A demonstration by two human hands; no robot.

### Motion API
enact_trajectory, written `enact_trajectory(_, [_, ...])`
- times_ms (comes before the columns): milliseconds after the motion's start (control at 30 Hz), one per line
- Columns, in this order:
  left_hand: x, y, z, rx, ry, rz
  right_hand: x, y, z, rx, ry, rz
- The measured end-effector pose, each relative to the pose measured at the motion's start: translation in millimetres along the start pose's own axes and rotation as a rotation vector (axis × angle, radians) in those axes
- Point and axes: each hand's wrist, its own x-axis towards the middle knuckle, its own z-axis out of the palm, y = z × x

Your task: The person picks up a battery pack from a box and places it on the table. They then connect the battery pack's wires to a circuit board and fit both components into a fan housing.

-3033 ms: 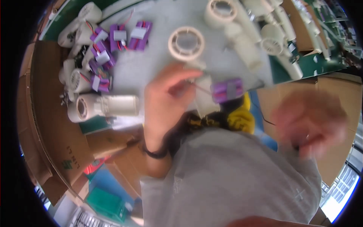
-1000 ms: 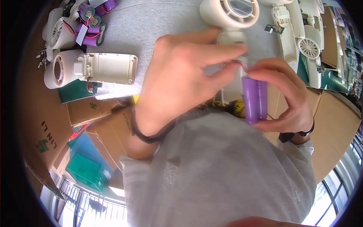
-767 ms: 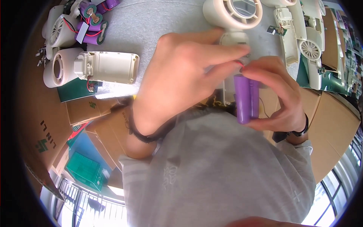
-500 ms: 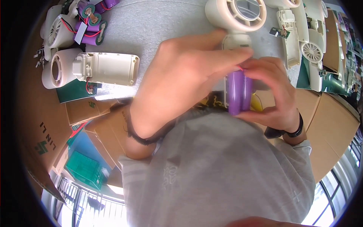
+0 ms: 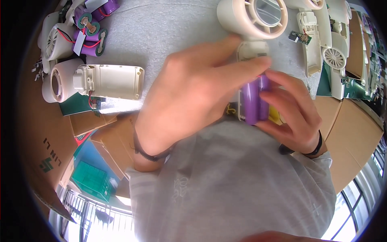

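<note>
A cream fan housing (image 5: 240,98) with a round head (image 5: 225,18) lies in front of me, its handle toward my body. A purple battery pack (image 5: 252,103) of side-by-side cells sits lengthwise in or over that handle; how deep it lies is hidden. My left hand (image 5: 187,84) is closed about the handle's left side, one fingertip crossing over the pack's far end beside a bit of red wire. From the right, my right hand (image 5: 296,107) grips the pack, fingers along its side and thumb at its near end.
At left rest another open fan housing (image 5: 115,82) and purple battery packs (image 5: 94,42) with red wires. More cream housing parts (image 5: 310,46) and a small circuit board (image 5: 300,37) lie at right. Cardboard boxes (image 5: 348,137) stand below the table edge, a green crate (image 5: 92,179) lower left.
The battery pack's near end has shifted slightly right and down. My right hand's fingers have spread and slid down along the pack. My left hand keeps its place over the far end.
</note>
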Motion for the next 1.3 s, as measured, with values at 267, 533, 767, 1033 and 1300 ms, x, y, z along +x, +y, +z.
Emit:
enact_trajectory(267, [1,0,0,-0.061,0.002,-0.045,4,0,3,0.05,0.0,0.08])
enact_trajectory(533, [1,6,-1,-0.145,-0.024,-0.174,8,4,6,0.129,-0.063,0.167])
enact_trajectory(767, [2,5,2,-0.168,0.022,-0.221,2,16,7,0.067,-0.09,0.013])
enact_trajectory(1033, [0,6,2,-0.164,0.019,-0.211,-7,9,6,0.011,-0.094,0.04])
enact_trajectory(1300, [-10,1,16,-0.2,0.102,-0.133,-11,-8,22,-0.047,-0.037,0.212])
